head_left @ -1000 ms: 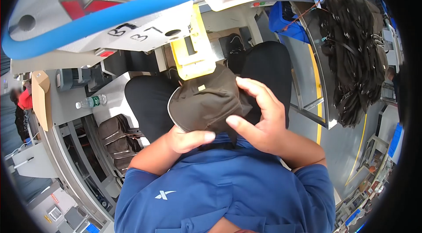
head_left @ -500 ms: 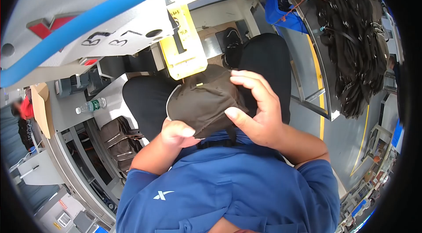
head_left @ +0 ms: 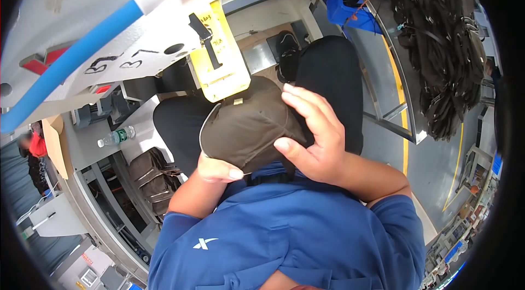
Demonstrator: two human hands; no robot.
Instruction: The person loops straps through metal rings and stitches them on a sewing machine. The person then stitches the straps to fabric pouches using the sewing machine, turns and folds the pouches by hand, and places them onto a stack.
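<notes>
A dark brown fabric pouch (head_left: pixel 249 129) with a pale edge along its left side sits in front of my body, rounded and fairly smooth on top. My left hand (head_left: pixel 217 170) grips its lower left edge, the thumb on top and the other fingers hidden underneath. On the right side, my right hand (head_left: pixel 320 137) holds the pouch between the thumb and the curved fingers. The pouch's far edge meets the end of a yellow plate (head_left: pixel 221 82) on the machine. A small light tag (head_left: pixel 238 102) shows near that edge.
The white machine head (head_left: pixel 126 38) with a blue tube (head_left: pixel 76 63) fills the upper left. Dark fabric pieces (head_left: pixel 437 49) are heaped at right, near a blue bin (head_left: pixel 350 11). A water bottle (head_left: pixel 116 136) and more dark fabric bags (head_left: pixel 153 178) lie at left.
The pouch has gone from creased to fuller and smoother, bulging slightly to the left. Both hands keep their hold with small shifts. The machine appears slightly lower and further left in view.
</notes>
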